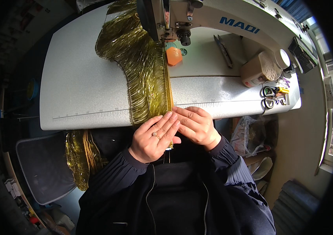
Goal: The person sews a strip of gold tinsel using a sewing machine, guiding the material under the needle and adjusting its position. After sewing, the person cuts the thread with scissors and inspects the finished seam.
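A long strip of shiny olive-gold tinsel fringe (pixel 146 79) lies on the sewing table, its yellow edge band (pixel 168 85) running up under the needle area of a MAQI sewing machine (pixel 181 17). At the table's front edge, my left hand (pixel 154 136), with a ring on one finger, grips the near end of the band between fingers and thumb. From the right, my right hand (pixel 194 124) meets it, its fingertips on the same band. The fingers partly hide the band's end, which shows just below them.
An orange hexagonal piece (pixel 173 56) sits beside the needle. Further right are tweezers (pixel 223 51), a plastic jar (pixel 259 69) and scissors (pixel 268 97). More tinsel fringe (pixel 82 158) hangs over a chair (pixel 44 170) at the lower left.
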### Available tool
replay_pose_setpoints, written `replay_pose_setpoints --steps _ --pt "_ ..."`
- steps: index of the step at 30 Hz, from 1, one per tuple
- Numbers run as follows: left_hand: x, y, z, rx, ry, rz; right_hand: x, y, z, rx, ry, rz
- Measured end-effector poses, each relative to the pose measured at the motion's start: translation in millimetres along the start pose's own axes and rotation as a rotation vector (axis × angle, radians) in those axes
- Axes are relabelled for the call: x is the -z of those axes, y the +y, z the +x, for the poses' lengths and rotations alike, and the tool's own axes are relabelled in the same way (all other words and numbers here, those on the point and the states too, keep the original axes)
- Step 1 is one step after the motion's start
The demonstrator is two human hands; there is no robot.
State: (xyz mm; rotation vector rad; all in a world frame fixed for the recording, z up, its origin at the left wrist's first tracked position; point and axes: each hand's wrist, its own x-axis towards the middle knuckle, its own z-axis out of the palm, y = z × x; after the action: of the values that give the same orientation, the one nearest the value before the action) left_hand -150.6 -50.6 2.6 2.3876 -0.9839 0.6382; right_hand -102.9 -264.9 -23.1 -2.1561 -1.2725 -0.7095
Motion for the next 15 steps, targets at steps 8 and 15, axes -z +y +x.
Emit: replay_pose_setpoints --steps 8,15 --pt "0.2 -0.1 1.4 -0.001 0.004 -0.011 -0.5 0.4 -0.1 -0.001 0.001 0.006" --pt "0.4 0.3 2.5 0.004 0.008 -0.007 -0.2 0.3 1.4 -0.005 0.009 0.008"
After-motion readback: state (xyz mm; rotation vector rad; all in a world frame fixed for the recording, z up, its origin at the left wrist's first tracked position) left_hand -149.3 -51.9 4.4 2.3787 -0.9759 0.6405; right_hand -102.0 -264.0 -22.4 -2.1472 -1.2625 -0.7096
